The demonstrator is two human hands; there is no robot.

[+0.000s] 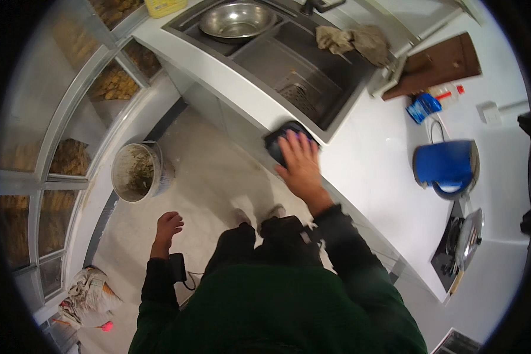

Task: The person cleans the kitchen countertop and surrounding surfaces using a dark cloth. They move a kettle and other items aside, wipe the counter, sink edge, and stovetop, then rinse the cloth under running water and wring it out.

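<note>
At the front corner of the sink, my right hand (302, 166) lies spread over a dark cloth (278, 144) on the white countertop (367, 146). The cloth is bunched and hangs partly over the counter's edge; whether my fingers grip it is hidden. My left hand (169, 225) hangs above the floor at the left, its fingers loosely bent and nothing seen in them. Beyond the cloth is the dark sink (287, 57), with a metal bowl (238, 21) at its left side and a crumpled beige cloth (354, 42) at its back right rim.
A dirty bucket (137, 172) stands on the floor by the glazed frames, and a stuffed bag (90, 296) lies lower left. Along the counter are a brown board (447, 62), a blue packet (424, 107), a blue electric kettle (444, 163) and a hob with a lidded pan (469, 239).
</note>
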